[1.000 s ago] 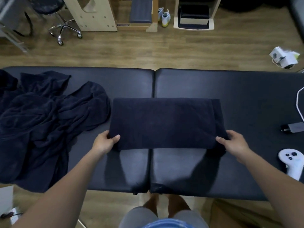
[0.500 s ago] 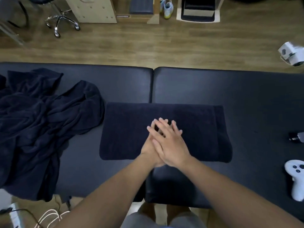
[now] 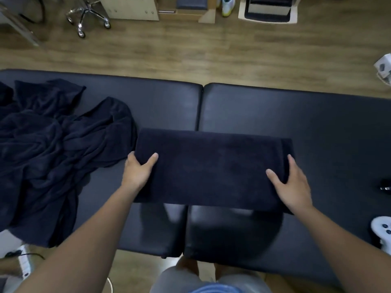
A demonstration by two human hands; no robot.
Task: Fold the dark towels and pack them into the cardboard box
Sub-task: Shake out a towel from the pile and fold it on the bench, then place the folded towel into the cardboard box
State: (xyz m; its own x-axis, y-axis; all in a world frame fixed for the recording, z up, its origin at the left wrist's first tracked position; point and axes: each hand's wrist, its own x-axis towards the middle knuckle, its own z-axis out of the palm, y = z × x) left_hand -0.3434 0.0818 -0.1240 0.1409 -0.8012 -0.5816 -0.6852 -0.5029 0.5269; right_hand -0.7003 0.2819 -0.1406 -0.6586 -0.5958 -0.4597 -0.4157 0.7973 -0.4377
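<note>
A dark navy towel (image 3: 211, 172), folded into a long rectangle, lies across the middle seam of the black padded table (image 3: 306, 115). My left hand (image 3: 138, 172) holds its left end, thumb on top and fingers wrapped around the edge. My right hand (image 3: 293, 187) holds the right end near the front corner, with the thumb and one finger spread on top and the other fingers hidden. A heap of unfolded dark towels (image 3: 53, 157) covers the table's left part. No cardboard box is in view.
A white game-style controller (image 3: 383, 229) and a small dark object (image 3: 385, 185) lie at the table's right edge. A white power strip (image 3: 25, 263) lies on the wooden floor at lower left. A chair base (image 3: 88, 15) and furniture stand beyond the table.
My hands were at the towel's front corners, then pressed together on its middle. Now they have parted and hold its left and right ends.
</note>
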